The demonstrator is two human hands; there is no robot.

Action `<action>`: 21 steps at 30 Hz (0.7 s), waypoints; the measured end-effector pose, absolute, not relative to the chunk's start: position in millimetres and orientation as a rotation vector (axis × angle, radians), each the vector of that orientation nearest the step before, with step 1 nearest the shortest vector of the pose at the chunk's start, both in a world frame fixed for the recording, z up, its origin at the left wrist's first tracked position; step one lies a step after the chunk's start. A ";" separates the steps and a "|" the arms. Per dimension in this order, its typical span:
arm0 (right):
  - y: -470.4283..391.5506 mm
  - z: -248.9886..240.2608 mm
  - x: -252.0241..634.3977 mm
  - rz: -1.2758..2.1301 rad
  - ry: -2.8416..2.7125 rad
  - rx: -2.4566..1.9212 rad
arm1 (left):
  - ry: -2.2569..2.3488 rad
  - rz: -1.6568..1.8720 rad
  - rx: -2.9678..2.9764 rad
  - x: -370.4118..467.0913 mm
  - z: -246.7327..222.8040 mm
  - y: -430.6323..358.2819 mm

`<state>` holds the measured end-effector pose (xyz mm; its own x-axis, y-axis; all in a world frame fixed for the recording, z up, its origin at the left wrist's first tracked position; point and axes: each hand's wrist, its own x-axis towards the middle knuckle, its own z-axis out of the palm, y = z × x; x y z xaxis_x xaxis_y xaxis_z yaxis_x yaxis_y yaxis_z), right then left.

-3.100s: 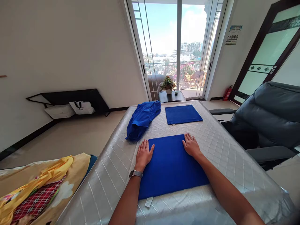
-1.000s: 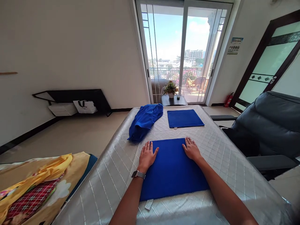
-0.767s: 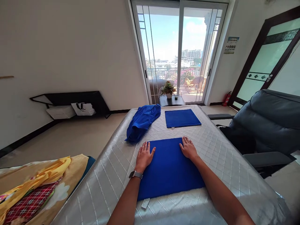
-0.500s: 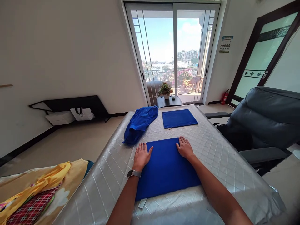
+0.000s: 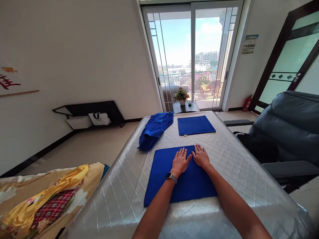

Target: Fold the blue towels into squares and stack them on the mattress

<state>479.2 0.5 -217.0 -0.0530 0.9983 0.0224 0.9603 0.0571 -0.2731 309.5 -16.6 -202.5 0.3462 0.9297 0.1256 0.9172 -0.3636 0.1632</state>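
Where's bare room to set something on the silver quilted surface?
Quilted surface: bare between the right forearm and the armchair, and left of the near blue cloth. Crowded: that cloth, under left hand and right hand; far end, with bunched blue cloth and far blue cloth.

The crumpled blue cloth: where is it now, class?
In the head view, the crumpled blue cloth lies on the far left of the silver quilted cover, left of the far flat cloth and beyond the near flat cloth.

"严禁" on wall sign (image 5: 250, 44), partial red character (image 5: 7, 82) on left wall (image 5: 82, 59).
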 end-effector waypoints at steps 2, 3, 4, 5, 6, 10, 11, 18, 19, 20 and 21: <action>0.8 -216.0 478.0 0.283 -2.110 -2.007 | 1.833 0.286 2.463 267.8 -202.7 -16.6; 0.8 -215.6 477.7 0.289 -2.109 -2.007 | 1.889 0.277 2.431 245.2 -203.2 -16.8; 0.9 -215.3 477.6 0.293 -2.109 -2.008 | 1.947 0.269 2.397 222.9 -204.2 -17.5; 0.8 -215.1 477.7 0.296 -2.111 -2.010 | 2.012 0.258 2.364 201.8 -205.8 -18.7; 0.6 -215.1 477.9 0.295 -2.114 -2.014 | 2.076 0.243 2.331 182.9 -207.9 -20.3; -0.7 -215.6 478.5 0.275 -2.116 -2.034 | 2.203 0.257 2.261 140.0 -218.8 -28.0; -1.1 -215.6 478.3 0.266 -2.114 -2.037 | 2.206 0.281 2.258 137.4 -220.9 -29.3; -5.9 -204.3 473.3 0.197 -2.114 -2.072 | 2.192 0.349 2.220 143.3 -217.6 -33.3; -8.8 -201.3 473.0 0.190 -2.126 -2.078 | 2.184 0.356 2.218 143.6 -216.3 -34.1; -13.1 -198.6 473.0 0.183 -2.140 -2.080 | 2.176 0.365 2.219 143.8 -215.4 -34.9; -19.1 -196.3 473.2 0.176 -2.151 -2.078 | 2.172 0.374 2.220 143.9 -214.9 -35.6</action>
